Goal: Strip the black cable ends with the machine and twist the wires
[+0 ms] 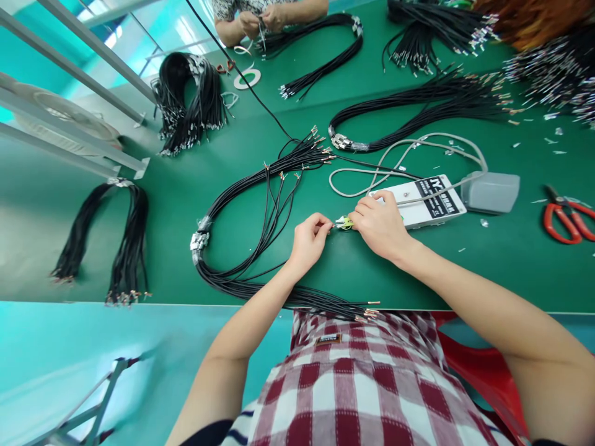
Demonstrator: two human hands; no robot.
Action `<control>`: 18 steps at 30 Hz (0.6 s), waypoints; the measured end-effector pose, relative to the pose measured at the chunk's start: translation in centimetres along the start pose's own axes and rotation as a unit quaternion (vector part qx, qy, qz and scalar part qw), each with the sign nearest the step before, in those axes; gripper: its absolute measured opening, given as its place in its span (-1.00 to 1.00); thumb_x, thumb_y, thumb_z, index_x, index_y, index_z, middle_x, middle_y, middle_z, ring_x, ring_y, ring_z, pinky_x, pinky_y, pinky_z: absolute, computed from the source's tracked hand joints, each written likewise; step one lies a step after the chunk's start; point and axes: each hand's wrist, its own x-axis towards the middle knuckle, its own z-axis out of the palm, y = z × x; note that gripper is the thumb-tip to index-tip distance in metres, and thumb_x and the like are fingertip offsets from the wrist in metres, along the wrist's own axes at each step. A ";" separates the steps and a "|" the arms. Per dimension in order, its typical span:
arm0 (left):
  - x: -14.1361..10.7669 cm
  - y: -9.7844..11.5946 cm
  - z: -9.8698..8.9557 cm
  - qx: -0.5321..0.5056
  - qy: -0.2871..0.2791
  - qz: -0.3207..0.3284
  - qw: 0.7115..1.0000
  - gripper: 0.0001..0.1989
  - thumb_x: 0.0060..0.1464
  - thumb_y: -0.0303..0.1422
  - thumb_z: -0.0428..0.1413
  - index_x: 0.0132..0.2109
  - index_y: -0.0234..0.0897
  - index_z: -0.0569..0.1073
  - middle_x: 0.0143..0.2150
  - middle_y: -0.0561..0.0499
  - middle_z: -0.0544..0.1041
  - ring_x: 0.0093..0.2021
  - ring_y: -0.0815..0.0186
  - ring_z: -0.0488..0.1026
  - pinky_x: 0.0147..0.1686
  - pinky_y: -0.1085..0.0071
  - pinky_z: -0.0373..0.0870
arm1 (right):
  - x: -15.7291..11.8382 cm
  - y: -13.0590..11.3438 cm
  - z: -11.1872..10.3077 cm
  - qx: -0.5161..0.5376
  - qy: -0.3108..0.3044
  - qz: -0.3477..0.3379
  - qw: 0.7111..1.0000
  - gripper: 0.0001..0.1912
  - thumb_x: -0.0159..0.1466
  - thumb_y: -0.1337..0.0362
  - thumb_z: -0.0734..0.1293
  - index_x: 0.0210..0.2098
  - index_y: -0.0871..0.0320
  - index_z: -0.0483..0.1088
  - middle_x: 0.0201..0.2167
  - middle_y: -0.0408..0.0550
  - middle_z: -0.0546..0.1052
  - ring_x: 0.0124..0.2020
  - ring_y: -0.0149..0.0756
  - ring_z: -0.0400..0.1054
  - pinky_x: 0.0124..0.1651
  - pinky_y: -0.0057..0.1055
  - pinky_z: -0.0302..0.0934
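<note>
My left hand (310,243) pinches the end of a thin black cable near the middle of the green table. Close to its right, my right hand (379,224) is closed on a small yellow-green tool (344,222), whose tip meets the fingertips of my left hand. Behind my right hand lies a white box with a black label (432,197). A curved bundle of black cables (232,189), bound with silvery wrap (199,240), lies left of my hands, its lower ends passing under my left forearm.
More black cable bundles lie at the left (127,235), back left (211,93) and back right (395,114). Red-handled cutters (568,220) rest at the right. A person's hands (263,21) work across the table (288,111). Metal bars (79,68) stand at the left.
</note>
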 end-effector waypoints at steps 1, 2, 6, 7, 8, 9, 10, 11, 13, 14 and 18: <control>0.2 -0.2 0.1 0.006 0.001 0.003 1.000 -0.87 0.15 -0.35 0.10 -0.36 -0.28 0.39 -0.48 0.09 0.42 -0.50 0.41 0.33 -0.46 0.48 0.19 | 0.0 0.1 0.1 -0.004 0.005 -0.003 1.000 -0.66 0.42 0.44 0.12 -0.44 0.05 0.30 -0.45 -0.13 0.47 -0.15 -0.25 0.31 0.14 -0.13 0.02; 0.4 -0.4 0.2 0.012 0.001 0.006 1.000 -0.87 0.15 -0.36 0.10 -0.36 -0.28 0.39 -0.48 0.09 0.42 -0.50 0.41 0.33 -0.46 0.48 0.19 | 0.0 0.1 0.1 -0.006 0.007 -0.006 1.000 -0.66 0.42 0.45 0.12 -0.45 0.06 0.29 -0.46 -0.13 0.46 -0.16 -0.26 0.30 0.16 -0.13 0.02; 0.8 -0.8 0.6 0.031 -0.005 0.007 0.999 -0.88 0.16 -0.39 0.08 -0.37 -0.28 0.39 -0.50 0.10 0.42 -0.52 0.43 0.31 -0.47 0.49 0.17 | 0.0 0.1 0.0 0.005 0.011 -0.003 1.000 -0.68 0.38 0.46 0.16 -0.46 0.05 0.28 -0.47 -0.14 0.46 -0.18 -0.26 0.30 0.20 -0.11 0.01; 0.8 -0.8 0.7 0.035 -0.006 0.007 0.999 -0.88 0.16 -0.39 0.08 -0.37 -0.28 0.39 -0.50 0.11 0.41 -0.53 0.43 0.31 -0.47 0.49 0.17 | 0.1 0.0 -0.1 0.010 0.010 0.000 1.000 -0.69 0.38 0.46 0.17 -0.45 0.04 0.29 -0.47 -0.14 0.47 -0.17 -0.25 0.30 0.21 -0.10 0.00; 0.9 -0.9 0.7 0.039 -0.006 0.008 0.999 -0.87 0.16 -0.40 0.07 -0.37 -0.28 0.38 -0.50 0.11 0.41 -0.53 0.43 0.30 -0.47 0.49 0.17 | 0.1 0.0 -0.2 0.015 0.007 0.002 1.000 -0.71 0.37 0.46 0.18 -0.44 0.04 0.31 -0.45 -0.13 0.48 -0.16 -0.25 0.31 0.22 -0.08 0.00; 0.9 -0.9 0.7 0.043 -0.006 0.008 0.999 -0.87 0.16 -0.40 0.07 -0.37 -0.28 0.38 -0.50 0.11 0.40 -0.53 0.44 0.29 -0.47 0.49 0.16 | 0.1 -0.1 -0.3 0.018 0.004 0.005 1.000 -0.73 0.36 0.46 0.20 -0.41 0.04 0.34 -0.42 -0.12 0.51 -0.15 -0.23 0.32 0.22 -0.06 -0.01; 0.9 -0.9 0.8 0.046 -0.006 0.008 0.999 -0.87 0.16 -0.40 0.07 -0.37 -0.28 0.38 -0.50 0.11 0.40 -0.53 0.44 0.28 -0.48 0.49 0.16 | 0.0 -0.1 -0.5 0.021 0.003 0.005 1.000 -0.77 0.35 0.45 0.22 -0.37 0.03 0.37 -0.37 -0.10 0.54 -0.11 -0.21 0.34 0.23 -0.03 -0.03; 0.9 -0.9 0.8 0.048 -0.005 0.007 0.999 -0.88 0.16 -0.40 0.07 -0.37 -0.28 0.38 -0.50 0.12 0.40 -0.54 0.44 0.28 -0.48 0.49 0.15 | -0.2 0.0 -0.8 0.025 0.005 0.005 1.000 -0.83 0.34 0.42 0.25 -0.30 0.03 0.40 -0.30 -0.08 0.57 -0.05 -0.17 0.34 0.24 0.01 -0.05; 0.9 -0.9 0.7 0.045 -0.005 0.004 0.999 -0.88 0.16 -0.40 0.07 -0.36 -0.28 0.39 -0.49 0.11 0.40 -0.54 0.44 0.28 -0.48 0.49 0.15 | -1.0 0.3 -1.6 0.039 0.025 0.004 0.999 -0.87 0.34 0.34 0.29 -0.14 0.05 0.43 -0.10 -0.02 0.59 0.08 -0.09 0.33 0.27 0.08 -0.11; 0.9 -0.9 0.7 0.042 -0.005 0.003 0.999 -0.88 0.16 -0.40 0.07 -0.36 -0.28 0.39 -0.49 0.11 0.41 -0.53 0.44 0.29 -0.48 0.49 0.16 | -1.7 0.6 -2.0 0.049 0.044 0.009 0.998 -0.82 0.34 0.30 0.31 -0.06 0.06 0.42 -0.01 -0.01 0.58 0.13 -0.06 0.31 0.28 0.10 -0.13; 0.9 -0.9 0.7 0.035 -0.006 0.002 0.999 -0.89 0.15 -0.39 0.08 -0.35 -0.28 0.40 -0.48 0.09 0.43 -0.51 0.41 0.32 -0.45 0.48 0.19 | -5.9 1.7 -3.0 0.065 0.160 0.091 0.981 -0.79 0.35 0.34 0.29 -0.02 0.08 0.42 0.05 -0.03 0.59 0.13 -0.09 0.38 0.24 0.02 -0.05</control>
